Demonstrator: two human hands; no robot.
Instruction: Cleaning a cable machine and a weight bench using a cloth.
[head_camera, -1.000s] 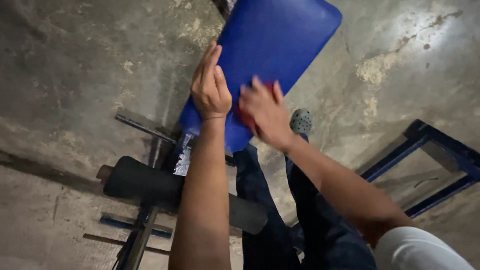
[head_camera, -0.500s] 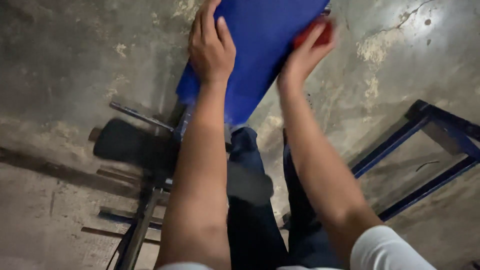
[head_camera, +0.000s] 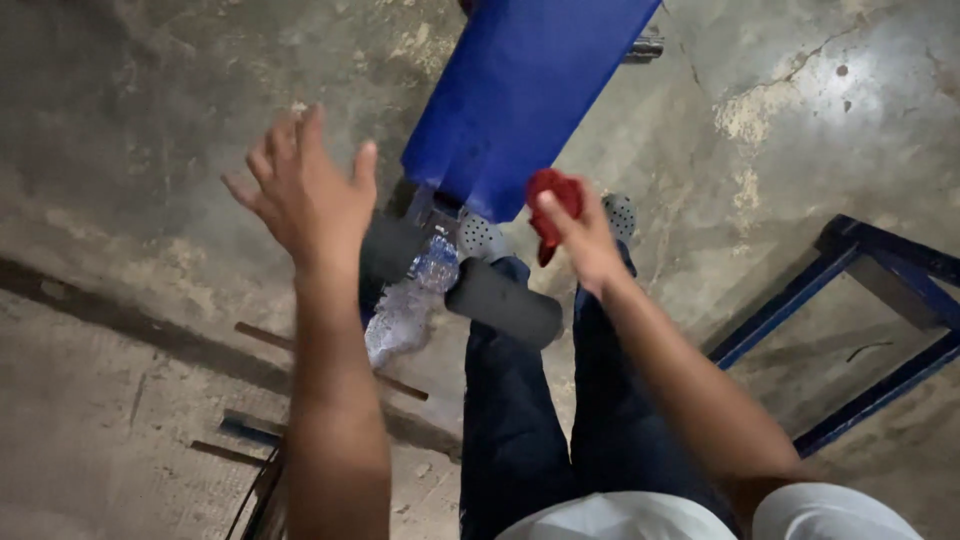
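Gripping a red cloth in the right hand, just below the blue bench pad.
R fingers clenched on cloth, near pad's lower edge; left hand up in air w/ fingers spread, holding nothing. Black foam roller and plastic bottle beneath, over concrete floor.

A rough, stained concrete floor fills the scene, with pale, flaking patches and a bright glare of light at the far right. A blue metal frame stands at the right, and thin metal bars lie at the near left.
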